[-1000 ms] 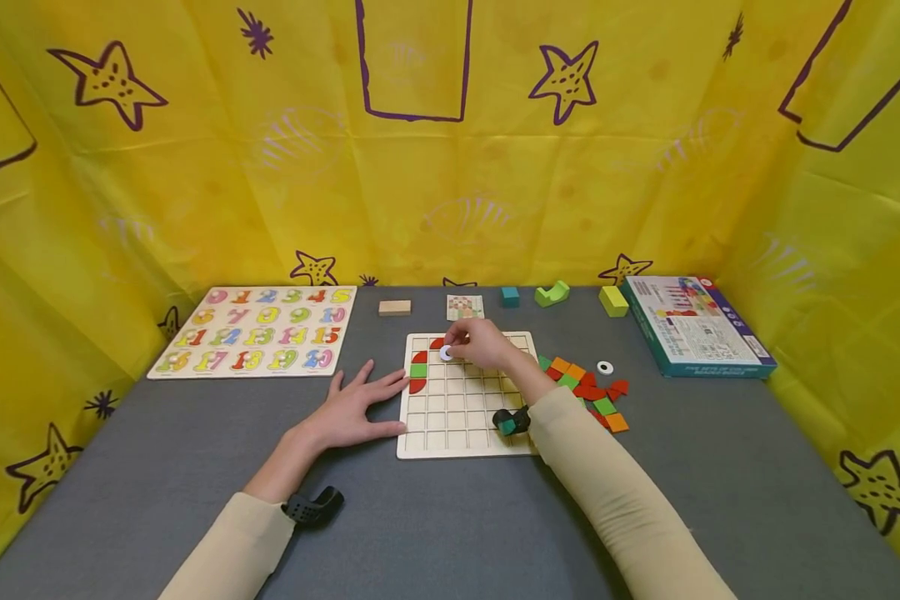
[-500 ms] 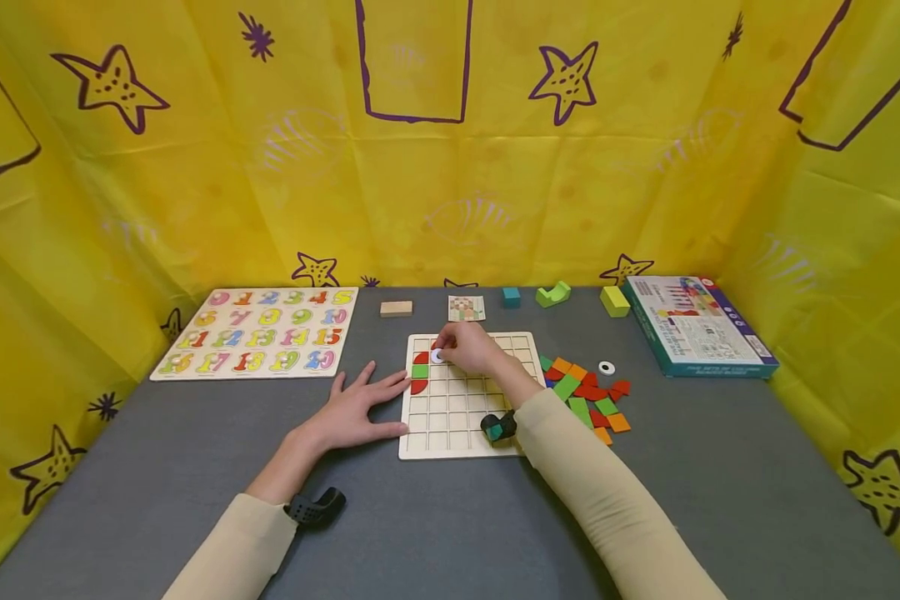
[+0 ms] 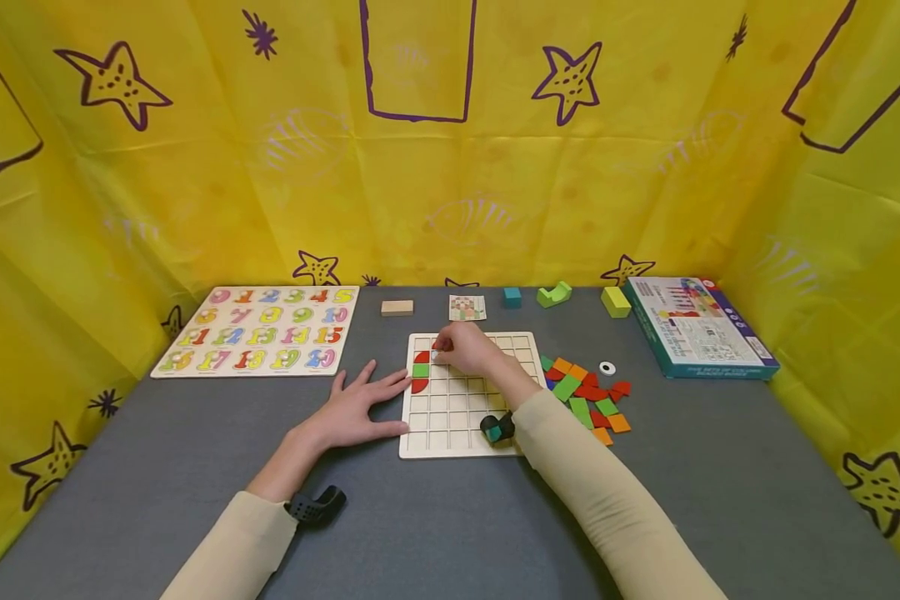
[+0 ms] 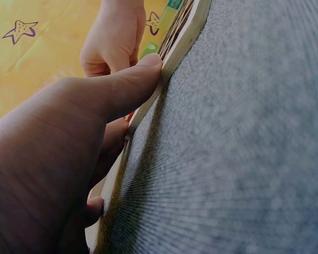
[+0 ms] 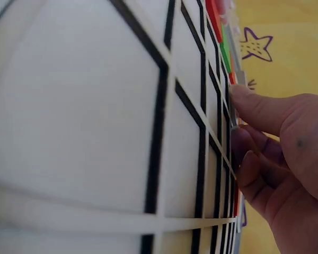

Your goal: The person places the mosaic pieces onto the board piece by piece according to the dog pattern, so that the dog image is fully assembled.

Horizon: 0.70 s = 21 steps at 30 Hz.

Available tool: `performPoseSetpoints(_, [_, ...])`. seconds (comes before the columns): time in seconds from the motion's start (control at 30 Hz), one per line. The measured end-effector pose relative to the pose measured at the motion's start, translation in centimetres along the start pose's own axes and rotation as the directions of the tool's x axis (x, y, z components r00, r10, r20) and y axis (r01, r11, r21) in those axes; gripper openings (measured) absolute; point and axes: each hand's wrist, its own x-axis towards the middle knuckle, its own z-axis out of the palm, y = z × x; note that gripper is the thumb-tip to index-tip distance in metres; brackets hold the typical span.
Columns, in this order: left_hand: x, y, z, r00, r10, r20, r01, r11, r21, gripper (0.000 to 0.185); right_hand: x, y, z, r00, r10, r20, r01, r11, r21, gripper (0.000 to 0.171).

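— Starting from the left, what do we have on the grey tabletop (image 3: 195,450)?

— Well off to the left of our fingers lies the pale wooden number puzzle board (image 3: 258,330); we can read coloured numerals 1 through 20 on it, in rows. Our left hand (image 3: 352,408) lies flat, fingers released and spread, thumb and fingertips touching the left rim of the white wooden grid board (image 3: 465,400). We judge it sits there to keep the board from sliding.

— And the right hand (image 3: 471,348)?

— Its fingers are curled over the board's upper left cells, pinching a small white round piece (image 3: 436,357) just beside the red and green tiles (image 3: 419,370) already seated in the leftmost column. The wrist view shows the fingertips (image 5: 244,98) pressed down against the grid ribs.

— Further right?

— Near the sleeve, a loose heap of red, green and orange wooden tiles (image 3: 588,398), within easy reach, and a white ring (image 3: 607,367) beyond it. Past our fingers lie a small pattern card (image 3: 467,307), a plain wooden block (image 3: 397,307) and teal and green blocks (image 3: 551,294). The teal cardboard box (image 3: 696,327) at far right carries print, too small for us to read.
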Motion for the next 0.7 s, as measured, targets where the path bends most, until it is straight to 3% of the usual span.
performPoseSetpoints(0.27, [0.0, 0.0, 0.1, 1.0, 0.001, 0.001, -0.001, 1.0, -0.005, 0.082, 0.0, 0.1, 0.0, 1.0, 0.009, 0.015, -0.009, 1.0, -0.008, 0.015])
performPoseSetpoints(0.5, [-0.1, 0.0, 0.2, 1.0, 0.003, -0.002, -0.003, 1.0, 0.004, 0.082, -0.6, 0.4, -0.6, 0.999, 0.041, 0.023, -0.043, 0.996, 0.072, 0.015])
performPoseSetpoints(0.7, [0.0, 0.0, 0.1, 1.0, 0.001, -0.003, -0.001, 1.0, 0.007, 0.082, -1.5, 1.8, -2.2, 1.0, -0.003, -0.022, 0.005, 0.996, 0.09, 0.017])
